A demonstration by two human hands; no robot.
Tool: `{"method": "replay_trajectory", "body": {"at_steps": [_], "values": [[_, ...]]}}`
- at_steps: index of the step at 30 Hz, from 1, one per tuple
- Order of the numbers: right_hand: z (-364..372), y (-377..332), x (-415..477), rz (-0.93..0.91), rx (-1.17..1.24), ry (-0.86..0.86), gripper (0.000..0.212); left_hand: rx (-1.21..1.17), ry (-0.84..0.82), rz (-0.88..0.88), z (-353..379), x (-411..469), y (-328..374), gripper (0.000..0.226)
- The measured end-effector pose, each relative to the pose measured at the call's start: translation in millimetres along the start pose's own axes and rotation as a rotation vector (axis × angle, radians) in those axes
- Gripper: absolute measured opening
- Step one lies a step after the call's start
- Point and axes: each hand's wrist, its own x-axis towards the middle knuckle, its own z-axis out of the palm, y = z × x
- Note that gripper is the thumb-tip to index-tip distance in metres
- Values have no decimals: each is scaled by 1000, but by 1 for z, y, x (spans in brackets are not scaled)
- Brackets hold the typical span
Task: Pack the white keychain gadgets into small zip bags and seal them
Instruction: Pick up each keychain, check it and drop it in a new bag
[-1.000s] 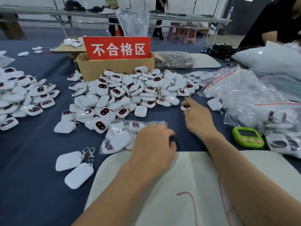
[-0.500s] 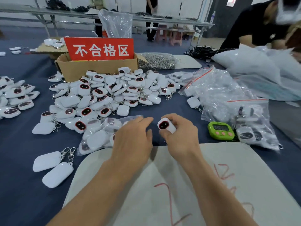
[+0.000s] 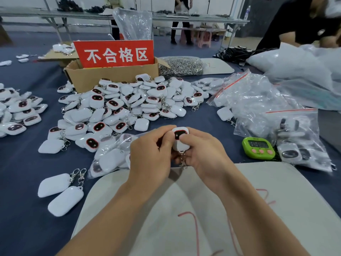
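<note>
One white keychain gadget point(image 3: 180, 140) with a dark red-rimmed face sits upright between both hands at the centre, its metal clip dangling below. My left hand point(image 3: 150, 154) curls round its left side and my right hand point(image 3: 203, 152) pinches it from the right, thumb on its face. A big heap of the same gadgets point(image 3: 127, 104) lies behind on the blue cloth. A clear zip bag holding several gadgets point(image 3: 108, 156) lies just left of my left hand. Empty zip bags with red seal strips point(image 3: 262, 100) pile up at the right.
A cardboard box point(image 3: 103, 76) with a red sign point(image 3: 114, 53) stands behind the heap. A green timer point(image 3: 258, 147) sits to the right, a white mat point(image 3: 286, 209) lies near me, two loose gadgets point(image 3: 59, 193) at the left, another person point(image 3: 302, 21) far right.
My right hand picked a gadget from the heap's edge and brought it to the centre. My left hand left the filled bag and now grips the gadget too.
</note>
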Motion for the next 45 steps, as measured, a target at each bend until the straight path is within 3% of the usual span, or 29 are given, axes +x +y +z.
{"method": "replay_trajectory", "body": {"at_steps": [12,26,30,40,45], "values": [[0,4,-1,-23,23,40,30,-13,12,30,0,-2,2,26],[3,2,-2,-39,52,-93,25,-47,57,-13,-1,2,2,22],[3,2,-2,-62,59,-111,34,-26,80,10,-1,0,4,24],[2,4,-1,-79,-93,14,30,-17,88,10,-1,-1,3,16],[-2,4,1,-212,-243,294,27,97,102,43,1,1,-1,16]]}}
